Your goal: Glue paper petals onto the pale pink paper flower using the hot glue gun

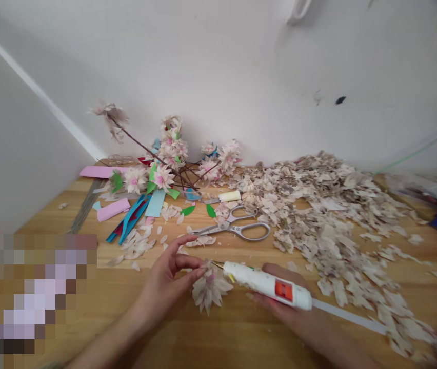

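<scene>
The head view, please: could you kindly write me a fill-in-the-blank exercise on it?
1. The left hand pinches a paper flower over the ____ table.
2. The right hand holds a glue gun, its nozzle pointing at the ____.
3. Loose petals spread to the ____ of the scissors.
Missing words: wooden; flower; right.

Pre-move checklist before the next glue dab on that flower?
1. Left hand pinches the flower: ok.
2. Right hand holds the glue gun: ok.
3. Nozzle aimed at the flower's top edge: ok.
4. Nozzle touching the flower: cannot tell.
5. Left fingers clear of the nozzle: not ok, they sit right beside it.
6. Scissors lie on the table behind, apart from both hands: ok.
</scene>
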### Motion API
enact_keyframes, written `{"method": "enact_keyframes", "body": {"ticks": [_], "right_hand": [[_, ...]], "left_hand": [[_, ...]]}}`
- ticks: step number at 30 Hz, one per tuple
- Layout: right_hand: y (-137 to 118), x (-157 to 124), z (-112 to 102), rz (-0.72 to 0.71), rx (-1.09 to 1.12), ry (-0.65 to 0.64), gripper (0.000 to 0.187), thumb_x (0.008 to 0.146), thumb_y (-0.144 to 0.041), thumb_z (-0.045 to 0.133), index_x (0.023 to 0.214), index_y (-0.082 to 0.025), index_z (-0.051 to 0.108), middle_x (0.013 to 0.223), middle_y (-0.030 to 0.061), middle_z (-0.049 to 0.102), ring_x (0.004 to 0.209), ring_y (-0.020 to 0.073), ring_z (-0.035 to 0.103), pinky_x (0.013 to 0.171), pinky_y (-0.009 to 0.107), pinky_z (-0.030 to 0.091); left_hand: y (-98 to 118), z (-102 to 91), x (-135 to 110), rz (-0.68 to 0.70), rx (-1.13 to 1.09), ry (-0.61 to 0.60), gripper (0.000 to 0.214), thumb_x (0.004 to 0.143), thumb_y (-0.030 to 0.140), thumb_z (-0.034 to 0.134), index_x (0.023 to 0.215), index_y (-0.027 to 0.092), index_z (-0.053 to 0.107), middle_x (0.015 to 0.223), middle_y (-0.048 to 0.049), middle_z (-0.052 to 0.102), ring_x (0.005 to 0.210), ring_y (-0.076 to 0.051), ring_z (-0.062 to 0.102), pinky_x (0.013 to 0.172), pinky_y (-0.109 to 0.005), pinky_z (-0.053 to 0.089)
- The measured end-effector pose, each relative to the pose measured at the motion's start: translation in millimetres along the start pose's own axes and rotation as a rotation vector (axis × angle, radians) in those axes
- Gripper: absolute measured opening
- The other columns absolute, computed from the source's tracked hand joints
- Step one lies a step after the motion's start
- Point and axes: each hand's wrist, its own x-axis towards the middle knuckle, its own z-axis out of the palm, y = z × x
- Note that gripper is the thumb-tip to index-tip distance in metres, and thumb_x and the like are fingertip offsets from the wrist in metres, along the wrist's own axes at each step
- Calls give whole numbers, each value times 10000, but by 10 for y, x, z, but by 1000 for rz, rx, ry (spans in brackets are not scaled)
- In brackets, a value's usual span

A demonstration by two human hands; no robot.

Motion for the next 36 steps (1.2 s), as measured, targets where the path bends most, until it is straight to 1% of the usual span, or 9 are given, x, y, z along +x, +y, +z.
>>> {"method": "enact_keyframes", "body": {"ticks": [3,7,10,15,21,25,31,34,36], "right_hand": [[11,-2,-2,-10,-2,4,290,775,-411,584,591,-250,428,581,-11,544,532,180,531,463,296,401],[17,-11,-5,-17,19,-37,290,796,-423,577,608,-246,445,583,-27,528,529,163,519,473,278,391],[13,-8,-9,-28,2,-35,309,799,-446,572,603,-245,443,573,-28,520,522,157,512,466,273,383],[11,5,-13,-2,-30,-33,329,806,-477,561,600,-253,435,559,-27,502,510,162,494,460,284,377],[20,-3,-8,-31,-37,-29,310,792,-450,570,601,-242,441,575,-24,523,520,158,508,474,279,374],[15,-10,-12,-19,-21,-50,283,797,-415,569,607,-237,458,583,-20,537,523,158,511,466,276,373],[37,-4,2,-52,-24,-5,311,795,-442,564,590,-248,431,558,-13,523,499,168,496,445,293,369],[32,10,-3,-29,-26,5,311,788,-444,582,585,-252,444,555,-7,534,508,177,517,444,297,383],[36,28,-5,-9,-27,18,314,781,-455,593,585,-252,456,570,-4,553,525,182,539,450,295,403]], "left_hand": [[33,0,1,-28,11,-12,636,673,345,747,1209,197,438,762,-31,724,780,-191,684,693,-271,498],[67,-3,-3,-27,17,-18,628,686,329,737,1213,195,423,767,-30,723,786,-187,682,712,-277,495],[43,-9,-4,-35,11,-21,625,696,326,730,1220,196,414,770,-30,723,783,-181,679,711,-273,490],[-3,-19,-5,-20,-9,-34,605,714,324,720,1224,210,414,781,-22,726,790,-165,674,716,-255,481],[46,-12,-4,-40,-5,-29,634,677,317,748,1204,197,416,756,-15,729,762,-152,671,708,-241,481],[62,-3,3,-40,-10,-18,639,666,330,753,1193,191,418,739,-8,729,744,-150,671,693,-239,483],[55,-3,14,-43,12,-22,648,663,316,752,1199,183,413,757,-18,735,768,-163,678,724,-263,490],[36,-14,16,-31,24,-24,645,679,323,737,1218,186,409,762,-24,739,785,-183,687,736,-288,499],[26,-27,15,-19,46,-29,646,699,321,718,1246,188,400,775,-29,745,823,-193,691,771,-307,499]]}}
